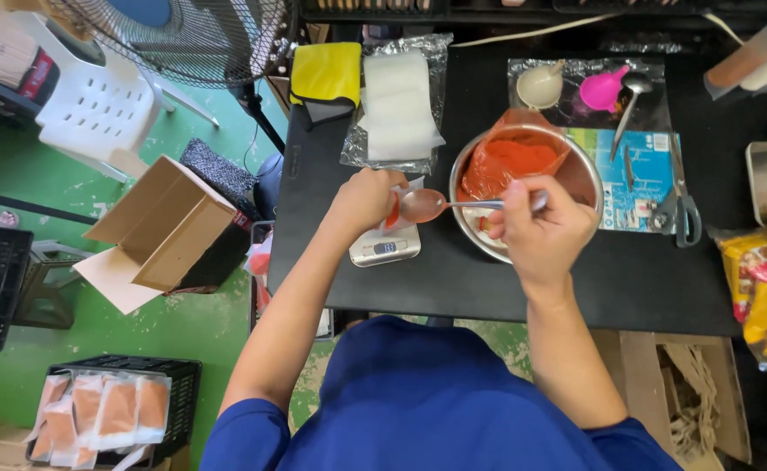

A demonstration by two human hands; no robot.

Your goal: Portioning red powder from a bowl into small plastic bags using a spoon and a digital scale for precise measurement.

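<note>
**Spoon over the scale**

Black table (pixel 628 279) stands on a green floor, and I see it from above. My right hand (pixel 536 228) is closed around the handle of a metal spoon (pixel 424 205), whose bowl hangs over a small digital scale (pixel 384 248). My left hand (pixel 368 196) pinches a small clear pouch (pixel 395 209) that stands on the scale. Just beside them, a steel bowl (pixel 586 179) holds an open bag of red powder (pixel 507 161). Scissors (pixel 678 214) lie further right.
</note>
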